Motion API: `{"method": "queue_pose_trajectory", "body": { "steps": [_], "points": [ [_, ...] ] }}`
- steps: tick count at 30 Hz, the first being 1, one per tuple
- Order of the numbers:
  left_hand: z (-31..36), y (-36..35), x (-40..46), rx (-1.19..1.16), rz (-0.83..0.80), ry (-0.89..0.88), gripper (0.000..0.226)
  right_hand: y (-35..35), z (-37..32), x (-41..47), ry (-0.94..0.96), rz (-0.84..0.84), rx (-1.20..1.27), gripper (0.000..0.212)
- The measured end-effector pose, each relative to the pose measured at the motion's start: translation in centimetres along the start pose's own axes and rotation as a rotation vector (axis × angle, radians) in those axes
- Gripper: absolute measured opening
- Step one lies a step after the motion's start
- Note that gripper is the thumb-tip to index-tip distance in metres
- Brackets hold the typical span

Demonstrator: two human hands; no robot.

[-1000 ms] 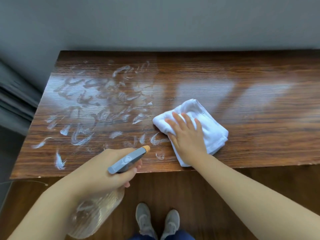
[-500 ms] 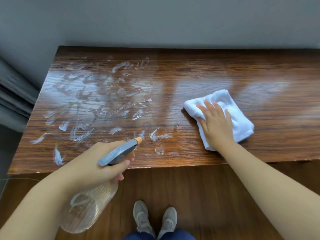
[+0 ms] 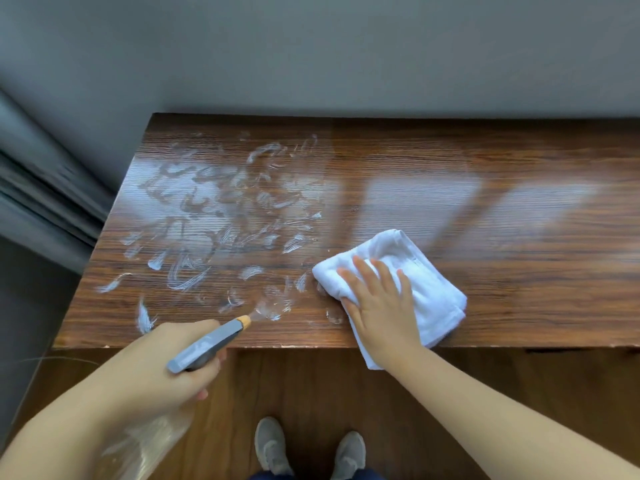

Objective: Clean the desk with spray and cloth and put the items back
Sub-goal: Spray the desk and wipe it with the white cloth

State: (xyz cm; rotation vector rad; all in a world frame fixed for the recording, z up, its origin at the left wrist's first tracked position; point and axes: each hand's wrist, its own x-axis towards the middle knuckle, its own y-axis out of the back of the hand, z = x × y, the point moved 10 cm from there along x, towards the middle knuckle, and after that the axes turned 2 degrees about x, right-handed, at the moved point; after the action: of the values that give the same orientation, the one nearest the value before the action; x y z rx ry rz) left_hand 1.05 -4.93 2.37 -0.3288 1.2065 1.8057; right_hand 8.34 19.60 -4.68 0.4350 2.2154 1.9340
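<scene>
Near the desk [image 3: 519, 271] front edge, the right hand [image 3: 382, 308] pressed flat, fingers spread, on the soft, floppy cloth [image 3: 426, 271]; the left hand [image 3: 162, 368] gripped the spray bottle [image 3: 207, 346], probably light, best held at its neck.

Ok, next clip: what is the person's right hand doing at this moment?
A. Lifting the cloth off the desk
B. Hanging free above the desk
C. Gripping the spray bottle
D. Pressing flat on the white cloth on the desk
D: the right hand lies with straight fingers on the folded white cloth, which rests on the desk; the spray bottle is in the left hand.
</scene>
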Motion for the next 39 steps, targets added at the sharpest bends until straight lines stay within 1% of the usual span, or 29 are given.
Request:
{"method": "queue_pose_trajectory", "body": {
  "steps": [3,6,7,10,14,17,19,21,24,26,31,33,35,37,39],
  "points": [
    [-1.2,0.5,0.3,-0.014,-0.027,0.011,0.008,-0.5,-0.7,3.7,0.004,-0.051,0.015,0.047],
    [-1.8,1.3,1.0,-0.030,-0.056,-0.024,0.012,-0.7,0.9,8.5,-0.083,-0.091,0.039,0.061],
    [-1.8,1.5,1.3,-0.035,-0.075,-0.047,0.013,-0.5,1.6,9.8,-0.119,-0.081,0.037,0.060],
    [-1.5,2.3,1.9,-0.039,-0.107,-0.120,0.013,-0.4,3.0,11.8,-0.199,-0.056,0.017,0.047],
    [-1.7,4.1,2.5,-0.065,-0.094,-0.206,0.015,-0.1,3.1,9.8,-0.237,-0.026,0.034,0.061],
    [-2.0,5.5,2.6,-0.038,-0.099,-0.258,0.015,0.1,2.4,6.4,-0.276,-0.003,0.021,0.051],
    [-2.3,6.4,2.6,-0.043,-0.105,-0.283,0.022,0.2,1.4,4.0,-0.312,0.040,-0.004,0.045],
    [-2.5,7.0,2.5,-0.042,-0.110,-0.300,0.027,-0.1,-0.2,1.9,-0.337,0.064,-0.029,0.046],
    [-2.8,7.8,2.5,-0.050,-0.100,-0.315,0.020,-0.7,-3.6,0.8,-0.306,0.057,-0.048,0.047],
    [-3.0,8.1,2.7,-0.069,-0.095,-0.311,0.022,-1.5,-5.9,1.3,-0.250,0.014,-0.052,0.047],
    [-3.2,7.9,3.4,-0.095,-0.085,-0.291,0.026,-2.3,-8.3,6.4,-0.137,-0.044,-0.033,0.047],
    [-3.5,7.8,3.8,-0.106,-0.079,-0.277,0.029,-2.5,-7.9,9.1,-0.126,-0.063,-0.020,0.049],
    [-3.4,7.7,4.1,-0.109,-0.072,-0.275,0.026,-2.4,-6.7,11.6,-0.142,-0.072,-0.026,0.050],
    [-3.2,7.6,4.3,-0.107,-0.062,-0.278,0.020,-2.2,-4.2,13.6,-0.196,-0.076,-0.039,0.047],
    [-2.9,7.6,4.4,-0.128,-0.053,-0.279,0.019,-1.7,-1.1,14.5,-0.274,-0.063,-0.042,0.046]
  ]
}}
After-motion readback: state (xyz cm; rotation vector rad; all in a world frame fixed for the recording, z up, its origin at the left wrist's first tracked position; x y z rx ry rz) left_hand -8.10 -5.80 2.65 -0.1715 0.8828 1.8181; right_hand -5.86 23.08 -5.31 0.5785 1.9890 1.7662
